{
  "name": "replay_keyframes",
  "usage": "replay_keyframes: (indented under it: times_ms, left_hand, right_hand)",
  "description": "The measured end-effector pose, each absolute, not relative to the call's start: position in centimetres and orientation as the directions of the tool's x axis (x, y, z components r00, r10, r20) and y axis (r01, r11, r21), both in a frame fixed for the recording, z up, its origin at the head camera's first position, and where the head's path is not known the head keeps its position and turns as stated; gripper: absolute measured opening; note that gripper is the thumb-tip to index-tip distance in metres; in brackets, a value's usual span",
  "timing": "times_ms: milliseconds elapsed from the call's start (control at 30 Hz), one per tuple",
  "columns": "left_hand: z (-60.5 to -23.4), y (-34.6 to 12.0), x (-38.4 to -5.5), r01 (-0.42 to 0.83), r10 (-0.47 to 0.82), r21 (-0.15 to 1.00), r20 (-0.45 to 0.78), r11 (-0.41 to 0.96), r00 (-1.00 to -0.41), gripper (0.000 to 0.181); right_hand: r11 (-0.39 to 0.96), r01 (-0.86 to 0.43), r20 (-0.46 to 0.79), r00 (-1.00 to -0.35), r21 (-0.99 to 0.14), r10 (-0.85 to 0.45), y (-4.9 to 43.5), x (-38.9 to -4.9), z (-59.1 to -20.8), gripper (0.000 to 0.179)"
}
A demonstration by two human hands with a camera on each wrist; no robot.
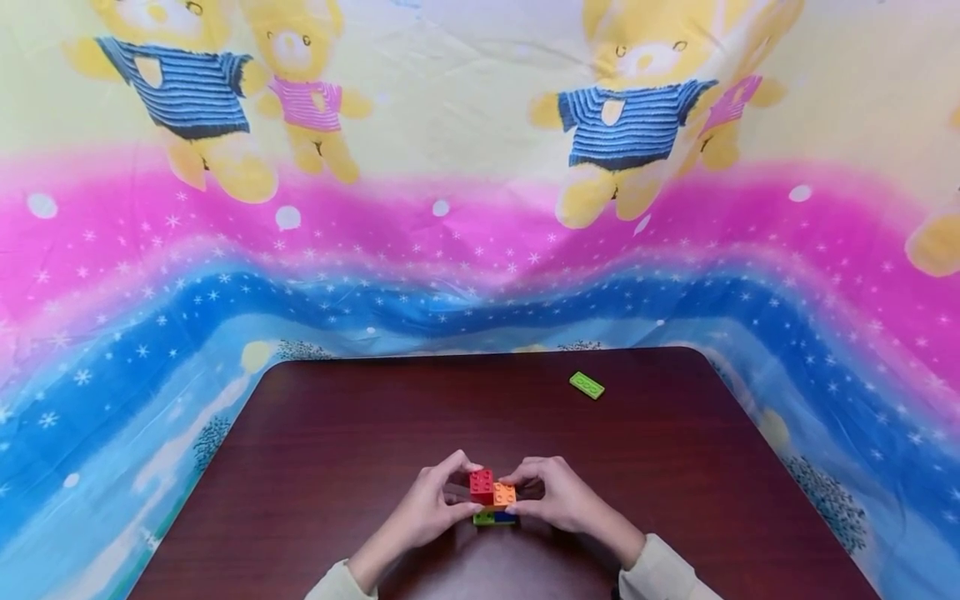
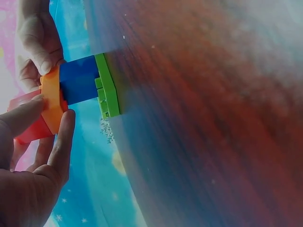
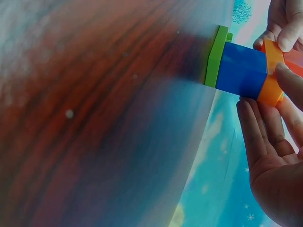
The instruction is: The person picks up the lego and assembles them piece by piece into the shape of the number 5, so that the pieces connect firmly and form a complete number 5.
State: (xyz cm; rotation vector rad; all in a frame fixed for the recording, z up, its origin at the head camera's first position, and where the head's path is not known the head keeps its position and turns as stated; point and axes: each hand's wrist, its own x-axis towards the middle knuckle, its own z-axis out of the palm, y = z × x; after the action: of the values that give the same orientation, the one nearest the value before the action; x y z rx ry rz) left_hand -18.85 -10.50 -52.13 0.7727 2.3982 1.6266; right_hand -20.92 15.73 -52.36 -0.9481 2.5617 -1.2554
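Observation:
A small stack of toy building bricks is between my hands near the table's front. At its bottom lies a flat green plate (image 2: 109, 87), with a blue brick (image 3: 242, 70) on part of it. An orange brick (image 1: 505, 495) sits over the blue one, and a red brick (image 1: 482, 485) stands on the orange one's left half. My left hand (image 1: 427, 504) pinches the stack at the orange and red bricks between thumb and fingers. From the other side, my right hand (image 1: 570, 497) grips the orange brick's right end. Whether the green plate touches the table cannot be told.
Another light green plate (image 1: 587, 385) with studs lies alone toward the back right of the dark brown table (image 1: 360, 417). A cloth (image 1: 450, 233) printed with bears hangs behind the table and around its sides.

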Motion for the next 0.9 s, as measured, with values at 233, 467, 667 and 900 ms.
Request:
replay_keyframes:
  times_ms: [233,467,667,900]
  left_hand:
    - [-52.25,-10.48,-19.06,0.346,0.492,0.905,0.190,0.248,-0.849,0.035]
    - [-52.52,-10.44,-18.97,0.308,0.474,0.923,0.170,0.230,-0.864,0.035]
    - [-52.89,-10.41,-18.80,0.271,0.436,0.942,0.163,0.199,-0.885,0.035]
    - [-53.05,-10.43,-18.74,0.242,0.419,0.958,0.158,0.155,-0.894,0.034]
  right_hand:
    - [0.455,-0.484,0.153,-0.792,-0.748,-0.591,15.81,-20.92,-52.44,0.032]
    - [0.455,-0.489,0.161,-0.792,-0.744,-0.588,15.86,-20.96,-52.47,0.031]
    - [0.460,-0.474,0.139,-0.795,-0.751,-0.591,15.91,-20.99,-52.42,0.031]
    - [0.464,-0.459,0.123,-0.798,-0.757,-0.589,15.86,-21.03,-52.37,0.031]
